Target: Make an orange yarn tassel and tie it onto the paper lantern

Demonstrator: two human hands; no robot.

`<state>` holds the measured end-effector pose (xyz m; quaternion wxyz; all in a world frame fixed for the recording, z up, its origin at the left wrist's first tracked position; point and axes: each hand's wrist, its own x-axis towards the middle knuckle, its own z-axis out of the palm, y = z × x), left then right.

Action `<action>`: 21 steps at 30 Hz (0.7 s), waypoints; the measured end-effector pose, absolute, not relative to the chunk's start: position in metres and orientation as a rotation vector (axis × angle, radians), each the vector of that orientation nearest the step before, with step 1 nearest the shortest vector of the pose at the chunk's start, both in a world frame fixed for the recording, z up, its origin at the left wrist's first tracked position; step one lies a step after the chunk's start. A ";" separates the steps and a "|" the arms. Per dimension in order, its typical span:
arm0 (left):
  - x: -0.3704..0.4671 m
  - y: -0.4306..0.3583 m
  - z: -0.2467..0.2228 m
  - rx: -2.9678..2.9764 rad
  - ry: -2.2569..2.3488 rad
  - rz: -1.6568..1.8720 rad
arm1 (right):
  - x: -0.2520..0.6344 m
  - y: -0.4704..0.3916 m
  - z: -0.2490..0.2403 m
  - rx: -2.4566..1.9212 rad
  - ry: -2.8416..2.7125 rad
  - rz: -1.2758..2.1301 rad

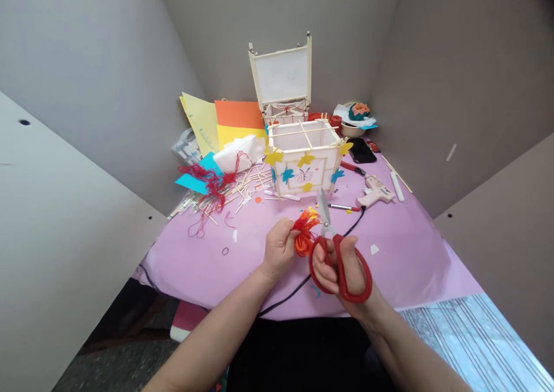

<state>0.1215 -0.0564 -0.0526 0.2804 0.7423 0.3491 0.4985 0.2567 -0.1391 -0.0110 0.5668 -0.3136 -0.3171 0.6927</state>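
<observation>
The left hand (280, 247) holds a small tassel of orange, red and yellow yarn (304, 234) above the near part of the desk (402, 265), its grip closed on the bundle between thumb and fingers. The right hand (341, 268) holds red-handled scissors (335, 253), its grip closed through the handle loops; the blades point up and away, and they are touching the right side of the tassel. Whether the blades are parted cannot be told.

The desk carries a pink cover. Behind the hands stands a paper lantern (305, 158) framed in wooden sticks, with yellow and blue paper cut-outs on it. To its right lies a glue gun (375, 193), its black cord (294, 291) running toward the near edge. To the left lie loose red thread (210, 184), scattered sticks (249, 181) and coloured paper sheets (225, 120).
</observation>
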 end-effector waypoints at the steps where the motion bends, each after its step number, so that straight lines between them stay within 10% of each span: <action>1: 0.121 -0.055 -0.054 1.959 0.939 1.339 | 0.260 -0.139 -0.009 -0.745 -0.751 1.585; 21: 0.124 -0.030 -0.049 0.933 0.845 1.448 | 0.273 -0.173 -0.030 -0.735 -1.276 1.821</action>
